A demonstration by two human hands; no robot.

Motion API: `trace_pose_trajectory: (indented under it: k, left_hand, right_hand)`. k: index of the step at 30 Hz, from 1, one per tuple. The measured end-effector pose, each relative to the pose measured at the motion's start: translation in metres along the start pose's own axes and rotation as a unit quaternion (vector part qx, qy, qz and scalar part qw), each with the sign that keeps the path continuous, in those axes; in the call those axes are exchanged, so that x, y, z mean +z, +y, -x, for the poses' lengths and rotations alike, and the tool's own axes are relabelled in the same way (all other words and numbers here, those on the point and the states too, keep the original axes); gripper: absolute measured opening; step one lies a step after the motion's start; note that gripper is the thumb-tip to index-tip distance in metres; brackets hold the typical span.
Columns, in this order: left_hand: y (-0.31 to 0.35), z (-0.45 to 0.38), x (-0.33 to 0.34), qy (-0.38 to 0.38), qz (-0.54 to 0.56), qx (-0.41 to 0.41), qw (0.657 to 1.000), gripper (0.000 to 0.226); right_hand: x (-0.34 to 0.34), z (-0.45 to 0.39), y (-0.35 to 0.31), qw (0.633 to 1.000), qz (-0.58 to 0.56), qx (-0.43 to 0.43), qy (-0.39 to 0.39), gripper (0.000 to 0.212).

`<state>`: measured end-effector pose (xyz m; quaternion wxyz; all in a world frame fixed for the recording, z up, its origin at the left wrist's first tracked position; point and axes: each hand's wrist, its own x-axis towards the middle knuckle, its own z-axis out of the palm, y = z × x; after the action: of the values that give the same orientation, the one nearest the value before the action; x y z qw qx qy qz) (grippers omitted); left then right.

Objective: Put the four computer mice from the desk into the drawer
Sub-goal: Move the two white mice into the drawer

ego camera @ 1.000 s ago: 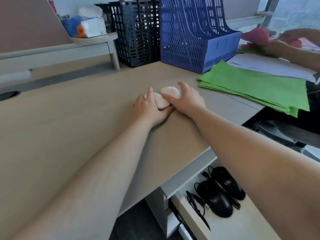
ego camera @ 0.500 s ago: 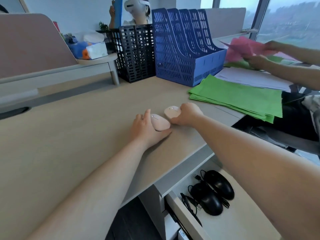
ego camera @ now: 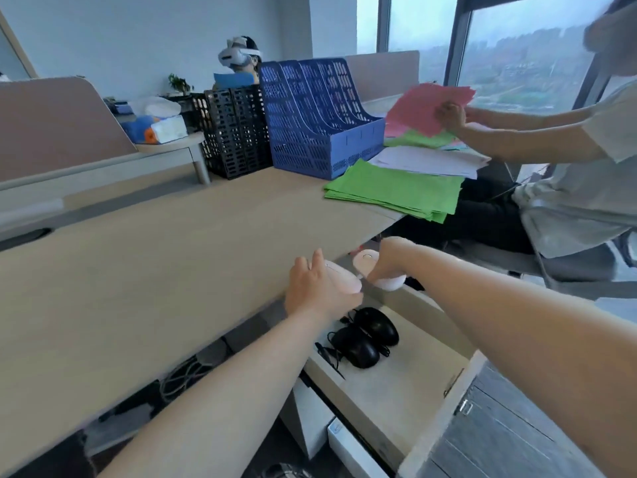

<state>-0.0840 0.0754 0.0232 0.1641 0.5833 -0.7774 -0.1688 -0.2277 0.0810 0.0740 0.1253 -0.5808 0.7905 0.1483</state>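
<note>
Between your two palms, just past the desk [ego camera: 172, 270] edge, you are carrying the last pair of mice: your left hand [ego camera: 317, 291] is closing its fingers around one pink mouse [ego camera: 341, 276], and your right hand [ego camera: 386, 262] is clamping down on the other pink mouse [ego camera: 370, 267], with thumb on one side and fingers hidden behind it. Both mice are touching or nearly touching each other at the middle, so you are better off keeping your wrists level and lowering them together rather than letting one slip against the other. Directly below your grip, the drawer [ego camera: 396, 401] is standing pulled out, and two black mice [ego camera: 365, 338] are already lying side by side in its rear part with their cords bundled beside them. Nearer to you than those, the drawer floor is looking bare, so that is likely the safer spot to be aiming for; setting the pink ones down there avoids knocking the black pair or trapping a cord. Beyond your hands, a blue file rack [ego camera: 320, 122] and a black mesh rack [ego camera: 234, 129] are standing on the desk, neither visibly holding papers, while green sheets [ego camera: 396, 191] are lying to the right of them.
</note>
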Motion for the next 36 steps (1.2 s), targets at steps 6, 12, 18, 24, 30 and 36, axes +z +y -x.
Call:
trace_pose_trajectory:
  k: [6,12,18,24,30,36]
  left_hand:
    - [0.023,0.031,0.059,-0.037,-0.019,0.005,0.999,0.104]
    - [0.024,0.052,0.112,-0.104,-0.039,-0.019,0.994,0.097]
    - [0.02,0.065,0.16,-0.152,-0.07,-0.055,0.984,0.096]
    - [0.019,0.056,0.18,-0.188,-0.122,-0.03,0.974,0.092]
    - [0.024,0.053,0.187,-0.221,-0.117,-0.025,0.968,0.101]
    - [0.021,0.055,0.184,-0.248,-0.098,-0.019,0.963,0.128]
  right_hand:
    - [0.067,0.0,0.03,0.999,-0.007,0.005,-0.035,0.025]
    - [0.113,-0.009,0.047,0.994,-0.034,0.016,-0.106,0.045]
    - [0.154,-0.027,0.045,0.989,-0.049,0.029,-0.133,0.039]
    - [0.176,-0.038,0.049,0.99,-0.071,0.028,-0.118,0.035]
    - [0.189,-0.044,0.054,0.99,-0.086,0.025,-0.109,0.045]
    - [0.191,-0.049,0.056,0.988,-0.053,0.026,-0.146,0.066]
